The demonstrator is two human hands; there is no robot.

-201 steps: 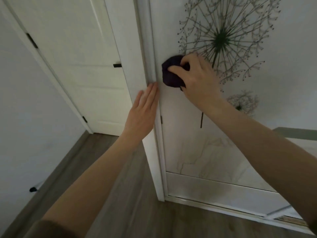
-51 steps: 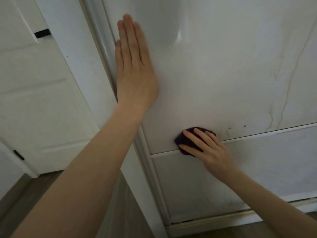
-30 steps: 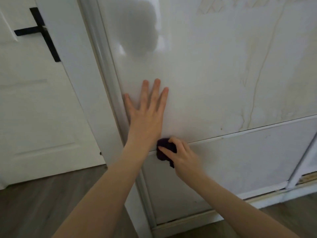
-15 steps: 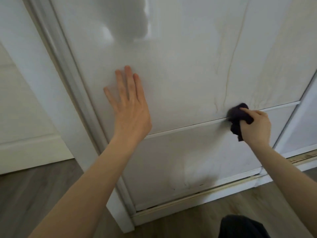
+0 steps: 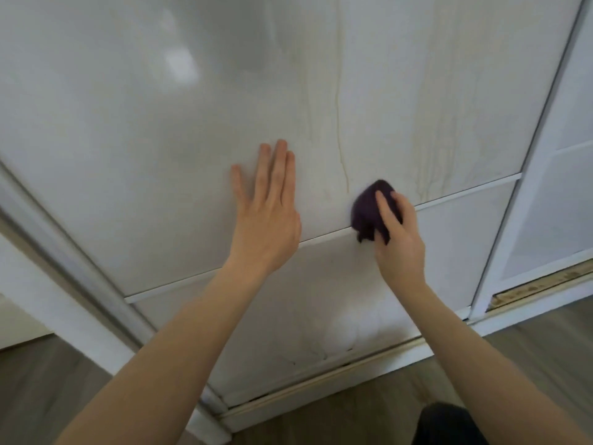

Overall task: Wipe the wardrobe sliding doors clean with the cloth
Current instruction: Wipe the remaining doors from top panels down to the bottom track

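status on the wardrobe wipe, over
Left hand open, flat on the sliding door. Right hand grips the dark cloth, pressed at the horizontal trim strip. Nothing blocking the panel.

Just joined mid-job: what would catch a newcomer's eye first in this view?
The dark purple cloth stands out, bunched under the right hand on the horizontal strip of the white sliding door. Just left of it, the left hand lies flat on the door, fingers straight. Yellowish streaks run down the door above the cloth.

no readable text, labels or numbers anywhere
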